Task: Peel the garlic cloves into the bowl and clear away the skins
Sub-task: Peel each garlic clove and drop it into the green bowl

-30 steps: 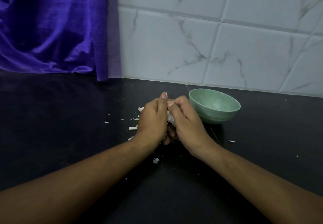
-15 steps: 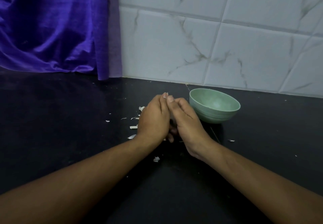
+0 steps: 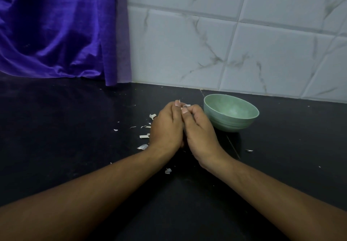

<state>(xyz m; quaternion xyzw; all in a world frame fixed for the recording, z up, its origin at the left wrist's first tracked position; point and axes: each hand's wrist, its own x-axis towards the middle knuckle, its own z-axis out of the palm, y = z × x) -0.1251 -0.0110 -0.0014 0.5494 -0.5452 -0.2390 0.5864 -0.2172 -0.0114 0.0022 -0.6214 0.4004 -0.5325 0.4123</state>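
Observation:
My left hand (image 3: 166,128) and my right hand (image 3: 200,131) are pressed together over the dark counter, just left of a pale green bowl (image 3: 232,122). Their fingers curl round a garlic clove that is almost wholly hidden between the palms. A small bit of pale garlic skin (image 3: 185,106) shows at the thumb tips, pinched between both hands. Scraps of skin (image 3: 144,136) lie scattered on the counter to the left of my left hand, and one scrap (image 3: 168,170) lies between my forearms. What the bowl holds cannot be made out.
The black counter (image 3: 75,146) runs back to a white marble-patterned tile wall (image 3: 225,43). A purple curtain (image 3: 56,30) hangs at the back left, its hem on the counter. A stray skin flake (image 3: 249,150) lies right of my right wrist.
My hands have closed together, hiding the pale clove that showed between them a second ago. The thumbs now pinch a bit of skin at the top. The bowl has stayed put.

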